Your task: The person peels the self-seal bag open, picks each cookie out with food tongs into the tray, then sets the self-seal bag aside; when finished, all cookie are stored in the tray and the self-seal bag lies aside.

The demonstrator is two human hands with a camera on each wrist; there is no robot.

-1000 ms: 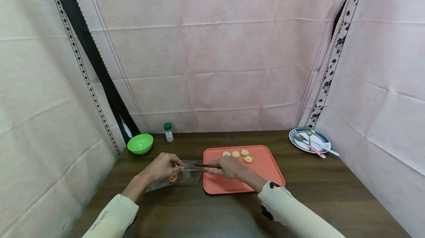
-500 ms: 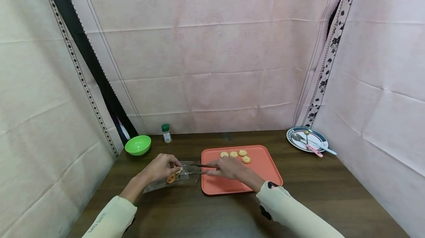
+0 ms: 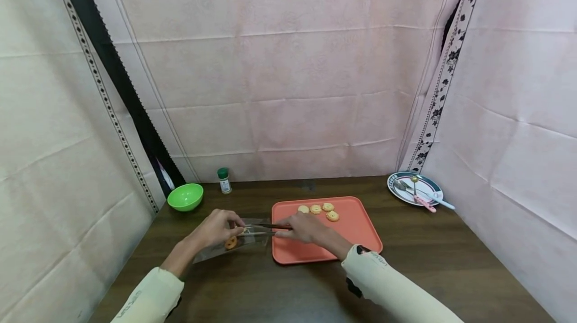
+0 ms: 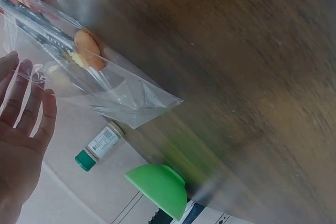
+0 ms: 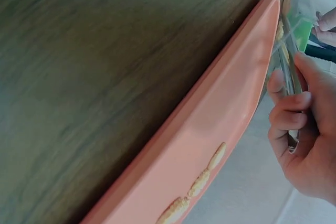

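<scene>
In the head view my left hand holds the near rim of a clear plastic bag between fingers and thumb. A round brown cookie lies inside the bag, with a paler one partly hidden near my left fingers. My right hand grips metal tongs, whose arms reach leftward into the bag's mouth. In the right wrist view the fingers curl around the tongs' handle. Whether the tongs' tips pinch a cookie cannot be made out through the plastic.
Right of the bag lies a coral tray with several pale cookies near its far edge. A green bowl and a green-capped jar stand back left. A plate bearing cutlery sits back right.
The tongs draw back slightly to the right, then reach left into the bag again. The left hand keeps its hold on the bag. The head view shifts a little.
</scene>
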